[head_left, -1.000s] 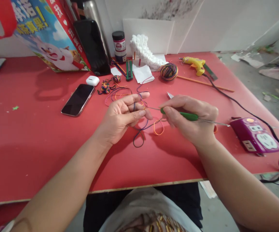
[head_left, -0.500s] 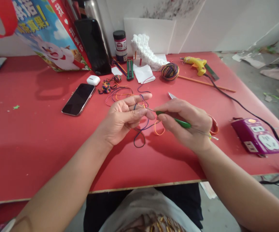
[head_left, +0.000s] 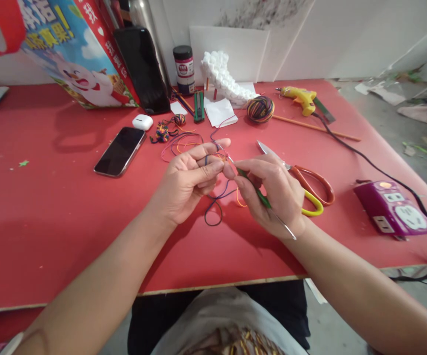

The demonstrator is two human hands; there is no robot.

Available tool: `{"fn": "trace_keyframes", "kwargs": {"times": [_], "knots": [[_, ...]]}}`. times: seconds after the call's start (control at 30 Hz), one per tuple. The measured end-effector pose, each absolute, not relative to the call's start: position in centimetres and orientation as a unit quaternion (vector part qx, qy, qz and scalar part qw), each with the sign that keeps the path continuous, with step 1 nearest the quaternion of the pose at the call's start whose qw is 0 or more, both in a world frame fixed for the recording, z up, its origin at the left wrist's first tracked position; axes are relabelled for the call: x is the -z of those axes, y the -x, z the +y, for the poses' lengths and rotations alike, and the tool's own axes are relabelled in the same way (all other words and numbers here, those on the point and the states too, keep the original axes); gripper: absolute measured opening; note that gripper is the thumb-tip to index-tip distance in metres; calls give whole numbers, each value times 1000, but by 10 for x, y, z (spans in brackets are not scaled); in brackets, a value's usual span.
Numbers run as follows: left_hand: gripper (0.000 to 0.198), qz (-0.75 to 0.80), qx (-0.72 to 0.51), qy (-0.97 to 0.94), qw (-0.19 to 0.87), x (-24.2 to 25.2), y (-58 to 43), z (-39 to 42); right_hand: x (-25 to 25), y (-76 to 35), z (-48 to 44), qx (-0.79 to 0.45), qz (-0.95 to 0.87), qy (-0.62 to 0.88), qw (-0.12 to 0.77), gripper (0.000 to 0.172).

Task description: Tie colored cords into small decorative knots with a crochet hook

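Observation:
My left hand (head_left: pixel 194 177) pinches multicoloured yarn (head_left: pixel 217 193) between thumb and fingers, with a strand looped round the raised index finger. A small orange and pink bit of yarn work shows at its fingertips. My right hand (head_left: pixel 272 190) is closed round the green handle of a crochet hook (head_left: pixel 263 198). The hook's metal tip meets the yarn at my left fingertips, and its other metal end sticks out below the palm. Loose strands hang under both hands. Scissors (head_left: pixel 311 182) with red and yellow handles lie just beyond my right hand, partly covered by it.
On the red table (head_left: pixel 69 236) lie a phone (head_left: pixel 120 152), a white earbud case (head_left: pixel 143 122), a yarn ball (head_left: pixel 260 109), a yellow glue gun (head_left: pixel 299 98) and a purple power socket (head_left: pixel 394 207). A printed bag (head_left: pixel 87 74) and a jar (head_left: pixel 184 70) stand behind.
My right hand has moved left and turned, so the crochet hook points more steeply and its lower end shows. More of the scissors is uncovered. My left hand has hardly moved.

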State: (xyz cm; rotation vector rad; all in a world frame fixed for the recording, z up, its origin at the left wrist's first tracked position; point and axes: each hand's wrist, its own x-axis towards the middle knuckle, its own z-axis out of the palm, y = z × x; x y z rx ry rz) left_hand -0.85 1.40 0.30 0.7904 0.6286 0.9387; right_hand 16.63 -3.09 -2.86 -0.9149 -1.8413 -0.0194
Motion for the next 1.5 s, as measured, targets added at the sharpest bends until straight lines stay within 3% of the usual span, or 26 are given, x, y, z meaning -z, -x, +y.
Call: {"fn": "trace_keyframes", "kwargs": {"times": [0.7, 1.07, 1.5], "knots": [[41, 365, -407, -510, 664, 6, 13, 21, 25, -166, -31, -96, -722, 432, 532, 11], [32, 378, -355, -486, 703, 0, 18, 23, 12, -178, -27, -346, -606, 455, 554, 11], [32, 340, -297, -492, 745, 3, 19, 22, 7, -195, -19, -461, -579, 427, 519, 13]]}}
